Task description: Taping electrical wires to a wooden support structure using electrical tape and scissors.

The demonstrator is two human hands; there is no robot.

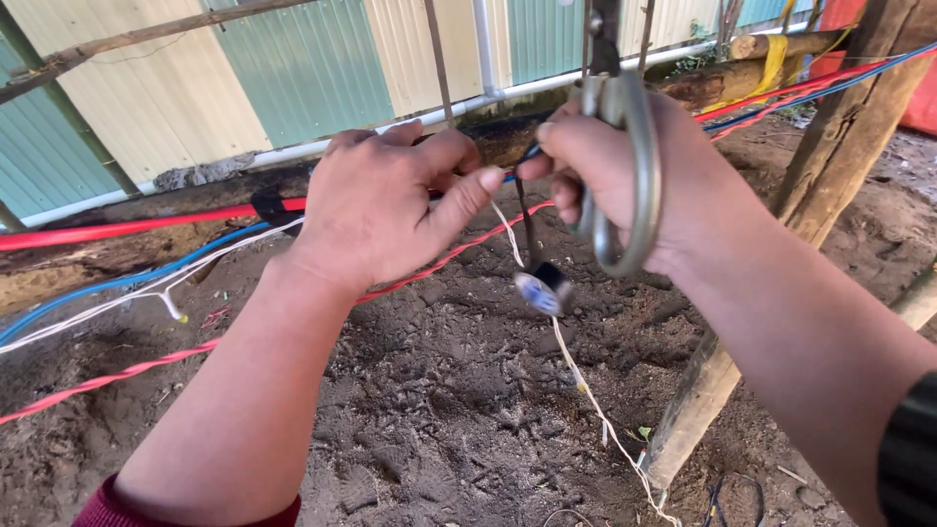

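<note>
Left hand pinched the black wire, right hand clamped on metal pliers; likely risk was nicking the wire if the grip slipped.

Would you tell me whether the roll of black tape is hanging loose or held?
Hanging loose: the tape roll dangles on its black strip below both hands, touching neither.

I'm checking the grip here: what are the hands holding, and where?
Both hands, left hand and right hand, pinch the bundle of wires between them; the exact hold is hidden. A metal hook hangs before the right hand.
</note>
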